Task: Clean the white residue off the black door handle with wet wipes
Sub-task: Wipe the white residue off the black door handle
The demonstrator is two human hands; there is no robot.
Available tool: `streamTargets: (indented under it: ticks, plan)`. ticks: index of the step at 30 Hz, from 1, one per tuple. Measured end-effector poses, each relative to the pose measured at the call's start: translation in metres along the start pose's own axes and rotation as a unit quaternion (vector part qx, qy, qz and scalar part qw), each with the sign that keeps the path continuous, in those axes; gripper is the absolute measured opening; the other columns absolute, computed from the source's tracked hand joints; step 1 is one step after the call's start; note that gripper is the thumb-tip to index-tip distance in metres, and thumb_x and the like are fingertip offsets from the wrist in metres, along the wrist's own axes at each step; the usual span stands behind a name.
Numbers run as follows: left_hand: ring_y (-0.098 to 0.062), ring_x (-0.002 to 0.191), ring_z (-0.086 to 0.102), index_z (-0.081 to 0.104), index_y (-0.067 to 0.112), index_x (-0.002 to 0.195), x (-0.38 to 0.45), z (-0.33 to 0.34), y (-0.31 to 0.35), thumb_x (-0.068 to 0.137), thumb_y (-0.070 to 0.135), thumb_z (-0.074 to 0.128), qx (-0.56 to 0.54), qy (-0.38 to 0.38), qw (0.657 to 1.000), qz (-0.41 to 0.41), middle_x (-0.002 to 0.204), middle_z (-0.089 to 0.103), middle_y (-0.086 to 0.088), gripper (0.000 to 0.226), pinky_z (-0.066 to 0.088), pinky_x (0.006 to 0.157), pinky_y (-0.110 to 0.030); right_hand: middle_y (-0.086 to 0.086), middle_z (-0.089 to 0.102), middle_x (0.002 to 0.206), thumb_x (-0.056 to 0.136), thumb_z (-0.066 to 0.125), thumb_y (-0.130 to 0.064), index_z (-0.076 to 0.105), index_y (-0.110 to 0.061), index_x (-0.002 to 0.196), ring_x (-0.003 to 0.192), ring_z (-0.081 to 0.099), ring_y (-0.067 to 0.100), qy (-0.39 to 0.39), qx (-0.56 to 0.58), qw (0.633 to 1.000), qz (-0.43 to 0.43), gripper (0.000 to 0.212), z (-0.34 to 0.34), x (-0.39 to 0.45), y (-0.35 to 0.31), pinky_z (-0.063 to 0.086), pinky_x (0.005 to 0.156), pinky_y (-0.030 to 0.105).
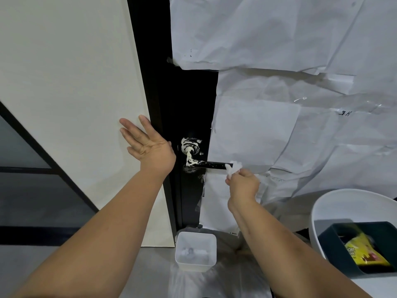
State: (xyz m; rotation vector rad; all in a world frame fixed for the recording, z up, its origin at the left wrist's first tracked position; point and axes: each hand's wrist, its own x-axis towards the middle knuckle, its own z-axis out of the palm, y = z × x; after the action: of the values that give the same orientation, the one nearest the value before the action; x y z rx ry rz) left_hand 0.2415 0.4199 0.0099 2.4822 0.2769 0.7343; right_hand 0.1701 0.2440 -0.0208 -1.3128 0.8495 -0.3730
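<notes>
So we've got the crumpled white wet wipe (232,167) pinched in our right hand (243,186), fingers curled round it, and it's touching the free end of the slim black lever door handle (212,165). The thick white residue (190,150) sits well past our fingertips, smeared over the round base plate and down the neck of the lever at the far end from the wipe. The stretch of lever right by the fingers looks mostly clean already.

Our take: wrap the wipe round the bar and drag along toward the gunk, then twist round the neck, since that's where it's caked. Probably worth folding to a fresh face so we don't just smear it onto the black door (189,100).

Our left hand (148,145) is flat and spread, fingers straight, palm by the door edge against the off-white wall panel (71,82), holding nothing. Right wrist is bent up, forearm reaching from below.

A small white plastic bin (195,251) sits on the floor below the fingers.
</notes>
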Motion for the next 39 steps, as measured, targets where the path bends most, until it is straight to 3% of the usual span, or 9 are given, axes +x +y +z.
streamTargets:
  ticks: [5, 8, 12, 14, 16, 18, 20, 22, 39]
  plan:
    - [-0.056, 0.14, -0.006, -0.018, 0.007, 0.143, 0.0, -0.002, 0.001, 0.086, 0.028, 0.065, 0.008, -0.006, 1.0, -0.004, 0.149, -0.008, -0.043, 0.104, 0.033, 0.1, -0.066, 0.009, 0.058, 0.094, 0.087, 0.039, 0.018, 0.058, -0.001, 0.107, 0.064, 0.054, 0.016, -0.047, 0.235, 0.956, 0.171, 0.034, 0.008, -0.019, -0.017, 0.05, 0.066, 0.023]
    - [-0.056, 0.14, -0.008, -0.021, 0.008, 0.142, 0.0, -0.002, 0.002, 0.087, 0.029, 0.064, 0.011, -0.012, 1.0, -0.005, 0.149, -0.01, -0.042, 0.103, 0.032, 0.102, -0.065, 0.014, 0.056, 0.094, 0.087, 0.042, 0.018, 0.056, 0.004, 0.098, 0.069, 0.053, 0.019, -0.1, 0.227, 0.948, 0.202, 0.023, 0.017, -0.03, -0.018, 0.051, 0.06, 0.022]
    - [-0.056, 0.14, -0.009, -0.022, 0.008, 0.141, 0.001, -0.002, 0.001, 0.087, 0.029, 0.063, 0.012, -0.014, 1.0, -0.005, 0.149, -0.011, -0.042, 0.103, 0.031, 0.103, -0.064, 0.015, 0.065, 0.089, 0.09, 0.048, 0.007, 0.064, 0.001, 0.098, 0.066, 0.057, 0.016, -0.186, 0.067, 0.973, 0.12, 0.018, 0.01, -0.035, -0.015, 0.051, 0.065, 0.025]
    - [-0.055, 0.14, -0.011, -0.024, 0.009, 0.141, 0.001, -0.002, 0.001, 0.088, 0.029, 0.062, 0.012, -0.018, 1.0, -0.007, 0.15, -0.013, -0.041, 0.103, 0.03, 0.104, -0.063, 0.006, 0.066, 0.083, 0.092, 0.053, -0.006, 0.07, -0.007, 0.101, 0.063, 0.055, 0.009, -0.2, -0.103, 0.972, -0.073, 0.019, 0.003, -0.034, -0.016, 0.046, 0.068, 0.023]
    - [-0.055, 0.14, -0.011, -0.024, 0.009, 0.141, 0.001, -0.002, 0.001, 0.088, 0.029, 0.062, 0.01, -0.019, 1.0, -0.006, 0.149, -0.013, -0.041, 0.103, 0.029, 0.104, -0.064, 0.003, 0.058, 0.084, 0.09, 0.056, -0.005, 0.069, -0.007, 0.108, 0.069, 0.052, 0.01, -0.141, -0.23, 0.9, -0.343, 0.022, -0.003, -0.028, -0.019, 0.039, 0.07, 0.013]
    - [-0.056, 0.14, -0.01, -0.022, 0.009, 0.142, 0.0, -0.002, 0.001, 0.087, 0.028, 0.063, 0.007, -0.014, 1.0, -0.005, 0.149, -0.012, -0.042, 0.103, 0.03, 0.103, -0.064, 0.009, 0.051, 0.088, 0.081, 0.058, 0.009, 0.065, -0.001, 0.11, 0.077, 0.049, 0.02, -0.106, -0.342, 0.785, -0.506, 0.032, -0.009, -0.013, -0.017, 0.043, 0.067, 0.022]
    - [-0.056, 0.14, -0.01, -0.022, 0.009, 0.142, 0.0, -0.002, 0.001, 0.087, 0.028, 0.063, 0.008, -0.014, 1.0, -0.004, 0.149, -0.012, -0.042, 0.103, 0.03, 0.103, -0.064, 0.011, 0.046, 0.088, 0.066, 0.055, 0.02, 0.061, 0.002, 0.098, 0.079, 0.046, 0.027, -0.094, -0.468, 0.7, -0.531, 0.038, -0.014, -0.004, -0.013, 0.043, 0.056, 0.032]
    - [-0.056, 0.14, -0.01, -0.022, 0.009, 0.142, 0.0, -0.001, 0.002, 0.087, 0.028, 0.063, 0.008, -0.014, 1.0, -0.003, 0.149, -0.011, -0.043, 0.103, 0.03, 0.103, -0.064, 0.012, 0.044, 0.087, 0.056, 0.049, 0.023, 0.055, 0.0, 0.085, 0.078, 0.044, 0.029, -0.094, -0.529, 0.666, -0.518, 0.037, -0.015, -0.005, -0.01, 0.037, 0.053, 0.033]
    - [-0.056, 0.14, -0.008, -0.02, 0.008, 0.143, 0.0, -0.002, 0.002, 0.087, 0.028, 0.063, 0.005, -0.011, 1.0, -0.013, 0.15, -0.01, -0.042, 0.102, 0.029, 0.104, -0.066, 0.013, 0.047, 0.086, 0.059, 0.051, 0.023, 0.064, 0.004, 0.081, 0.078, 0.043, 0.025, -0.174, -0.501, 0.706, -0.469, 0.032, 0.04, -0.024, -0.01, 0.035, 0.055, 0.03]
